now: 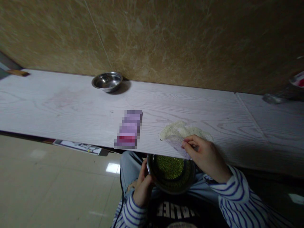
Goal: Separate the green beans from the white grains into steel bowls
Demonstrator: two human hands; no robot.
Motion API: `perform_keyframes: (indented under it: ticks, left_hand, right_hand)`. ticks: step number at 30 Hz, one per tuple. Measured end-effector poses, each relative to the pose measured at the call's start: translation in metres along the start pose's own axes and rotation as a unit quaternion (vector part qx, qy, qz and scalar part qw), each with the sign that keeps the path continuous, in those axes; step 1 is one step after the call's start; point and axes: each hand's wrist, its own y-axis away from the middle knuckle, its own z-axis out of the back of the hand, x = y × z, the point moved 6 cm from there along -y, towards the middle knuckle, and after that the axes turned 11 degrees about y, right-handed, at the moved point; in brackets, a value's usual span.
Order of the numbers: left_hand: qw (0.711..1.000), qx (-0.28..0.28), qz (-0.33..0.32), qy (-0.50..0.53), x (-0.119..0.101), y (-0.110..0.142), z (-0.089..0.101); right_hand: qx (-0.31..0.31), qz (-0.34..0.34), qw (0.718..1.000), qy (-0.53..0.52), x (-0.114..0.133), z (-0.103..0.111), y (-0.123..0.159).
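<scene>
My left hand (142, 186) grips the rim of a steel bowl (187, 185) of green beans (169, 166), held just below the table's front edge over my lap. My right hand (205, 155) pinches a thin pale card (177, 144), whose edge rests on the table against a pile of whitish grains (180, 129). The pile lies on the white wood-grain table (71, 107) right above the bowl.
An empty steel bowl (107, 81) stands at the table's back by the marbled wall. A blurred purple packet (129, 129) lies left of the grain pile. A dim container (273, 98) and a red-white object (298, 79) sit far right. Tiled floor lies lower left.
</scene>
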Motion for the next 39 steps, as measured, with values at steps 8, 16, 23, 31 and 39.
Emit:
perform_keyframes:
  ticks: [8, 16, 23, 31, 39]
  left_hand:
    - [0.998, 0.007, 0.036, 0.054, -0.002, 0.002, 0.000]
    - [0.998, -0.002, 0.046, 0.050, -0.003, 0.004, -0.001]
    - [0.996, -0.003, 0.065, 0.053, -0.001, 0.003, 0.003]
    - [0.998, -0.002, 0.033, 0.060, -0.003, 0.002, 0.002]
    - [0.996, -0.009, 0.065, 0.061, -0.003, 0.004, 0.001]
  right_hand:
    - [0.008, 0.011, 1.000, -0.003, 0.009, -0.005, -0.001]
    - [-0.001, 0.011, 1.000, 0.004, 0.008, -0.003, -0.003]
    - [0.004, 0.019, 1.000, 0.003, 0.010, -0.004, -0.001]
    - [0.003, 0.006, 1.000, -0.011, 0.005, -0.006, -0.002]
    - [0.014, -0.003, 1.000, -0.021, 0.007, -0.011, -0.003]
